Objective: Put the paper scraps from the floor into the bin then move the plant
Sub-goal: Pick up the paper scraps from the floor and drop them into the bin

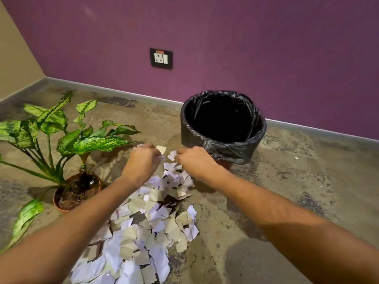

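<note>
- The paper scraps (141, 232) lie heaped on the floor (287, 201), a long strip running from the near edge away toward the bin (223, 128).
- The plant (67, 140) stands upright in its brown pot (61, 203), left of the strip, leaves fanning outward.
- At the strip's far end, just short of the bin, the left hand (141, 162) and right hand (194, 160) each have the grip curled, pinching scraps.
- The bin, lined with a black bag, stands upright with its mouth open upward, below a wall socket (161, 58).
</note>
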Motion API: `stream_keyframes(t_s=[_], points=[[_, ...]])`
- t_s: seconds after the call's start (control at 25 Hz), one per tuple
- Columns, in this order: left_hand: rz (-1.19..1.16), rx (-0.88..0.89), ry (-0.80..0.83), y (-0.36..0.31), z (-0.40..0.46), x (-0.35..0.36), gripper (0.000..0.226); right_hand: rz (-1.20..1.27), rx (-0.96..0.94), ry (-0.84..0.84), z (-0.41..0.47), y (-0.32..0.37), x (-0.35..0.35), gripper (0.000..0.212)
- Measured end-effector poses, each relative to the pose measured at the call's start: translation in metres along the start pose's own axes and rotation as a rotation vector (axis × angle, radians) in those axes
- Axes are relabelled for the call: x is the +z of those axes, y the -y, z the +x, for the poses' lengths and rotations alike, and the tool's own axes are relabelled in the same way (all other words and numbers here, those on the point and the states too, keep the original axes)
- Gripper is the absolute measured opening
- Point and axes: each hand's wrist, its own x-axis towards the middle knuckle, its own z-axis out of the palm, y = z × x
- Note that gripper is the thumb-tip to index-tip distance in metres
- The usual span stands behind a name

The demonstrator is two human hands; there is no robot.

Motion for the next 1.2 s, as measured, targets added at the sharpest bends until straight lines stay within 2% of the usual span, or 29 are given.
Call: stream_keyframes(t_s=[0.16,0.36,0.52,0.64,0.92,1.08,1.2], points=[[-0.076,0.013,-0.204,-0.034,0.042,-0.037,0.014,-0.014,0.106,-0.177,0.000,-0.032,-0.054,0.028],[-0.111,0.025,-0.242,-0.072,0.087,-0.043,0.014,0.033,0.292,-0.280,-0.003,-0.079,-0.094,0.026],[-0.091,0.076,-0.139,-0.094,0.116,-0.025,0.017,0.026,0.446,-0.213,-0.008,-0.114,-0.078,0.017],[-0.085,0.139,-0.033,-0.103,0.125,-0.011,0.018,0.071,0.489,-0.182,-0.012,-0.123,-0.057,0.014],[-0.055,0.217,0.174,-0.103,0.132,-0.002,0.048,0.179,0.523,-0.225,-0.014,-0.130,-0.027,0.022],[-0.011,0.235,0.259,-0.108,0.138,-0.002,0.053,0.207,0.521,-0.269,-0.014,-0.132,-0.024,0.030],[-0.051,0.273,0.262,-0.113,0.144,0.003,0.053,0.234,0.542,-0.297,-0.014,-0.134,-0.029,0.039]])
